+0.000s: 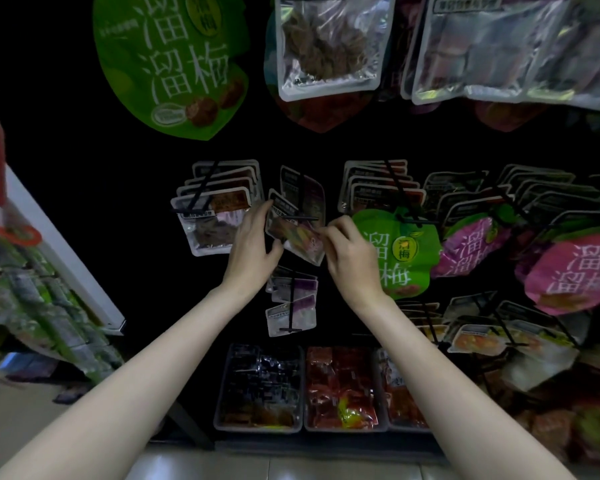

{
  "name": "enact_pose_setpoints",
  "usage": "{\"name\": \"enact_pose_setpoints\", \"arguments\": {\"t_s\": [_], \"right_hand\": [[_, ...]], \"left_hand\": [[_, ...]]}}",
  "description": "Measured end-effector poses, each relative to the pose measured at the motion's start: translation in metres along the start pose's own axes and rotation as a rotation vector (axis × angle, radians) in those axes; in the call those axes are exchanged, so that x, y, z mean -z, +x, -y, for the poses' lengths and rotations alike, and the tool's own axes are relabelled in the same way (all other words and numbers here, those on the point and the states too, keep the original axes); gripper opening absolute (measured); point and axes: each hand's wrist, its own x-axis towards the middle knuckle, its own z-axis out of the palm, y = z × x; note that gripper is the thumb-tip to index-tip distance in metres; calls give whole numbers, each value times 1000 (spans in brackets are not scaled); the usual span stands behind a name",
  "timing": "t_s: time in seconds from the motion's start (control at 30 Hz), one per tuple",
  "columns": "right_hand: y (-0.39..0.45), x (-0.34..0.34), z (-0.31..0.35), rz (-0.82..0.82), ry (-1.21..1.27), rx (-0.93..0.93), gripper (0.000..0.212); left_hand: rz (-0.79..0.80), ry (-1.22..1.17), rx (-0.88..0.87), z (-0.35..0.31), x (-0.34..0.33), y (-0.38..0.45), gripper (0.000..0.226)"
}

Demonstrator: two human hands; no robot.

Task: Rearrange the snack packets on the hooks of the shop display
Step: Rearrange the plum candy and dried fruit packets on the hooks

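Hanging at frame centre, a clear snack packet (293,233) sits at a hook (297,218) tip, left hand (253,249) gripping its left edge, right hand (349,251) pinching its right; sliding it along the hook likely comes next.

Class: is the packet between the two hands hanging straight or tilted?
Tilted: the packet slants beside its hook, held by left hand and right hand.
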Motion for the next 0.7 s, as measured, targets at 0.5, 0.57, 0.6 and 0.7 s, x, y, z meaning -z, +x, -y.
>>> {"name": "enact_pose_setpoints", "arguments": {"t_s": [0.5,0.57,0.6,0.7], "right_hand": [[19,-4,-10,38,406,-364,20],[22,-3,-11,51,415,-374,19],[23,-2,-11,56,429,-388,19],[22,3,-8,84,445,-381,25]], "left_hand": [[75,-184,67,8,-2,-4,68],[114,-271,108,7,-1,-8,66],[119,-289,109,7,0,-9,65],[90,-266,85,13,5,-11,65]]}}
